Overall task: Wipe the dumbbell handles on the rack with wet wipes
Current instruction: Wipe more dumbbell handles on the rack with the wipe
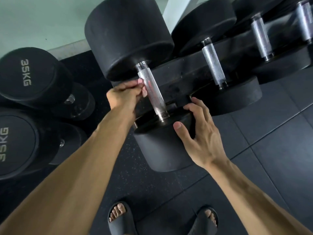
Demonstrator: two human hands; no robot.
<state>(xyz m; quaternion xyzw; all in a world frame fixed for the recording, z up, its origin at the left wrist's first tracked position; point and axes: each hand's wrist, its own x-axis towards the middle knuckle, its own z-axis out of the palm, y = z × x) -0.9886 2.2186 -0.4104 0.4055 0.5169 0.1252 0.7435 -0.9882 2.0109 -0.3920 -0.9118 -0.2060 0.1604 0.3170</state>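
Gym rack (194, 68): left hand (123, 95) pinches a barely visible wipe against first dumbbell handle (150, 89); right hand (199, 131), fingers relaxed, steadies its weight head (160, 146); other handles (214, 65) apparently remain.

The dumbbell heads (128, 36) are matte black; the handles (150, 89) are silver with fine crosshatch knurling. Pale grey "35KG" lettering (26, 72) marks black dumbbells on the dark, white-speckled floor (135, 180). The slippers (118, 219) look dark grey, perhaps black.

A gym's weights area: heavy black dumbbells (130, 39) with knurled steel handles sit along a rack (186, 68), more marked 35KG (25, 72) lie beside it, over dark rubber floor tiles (279, 150).
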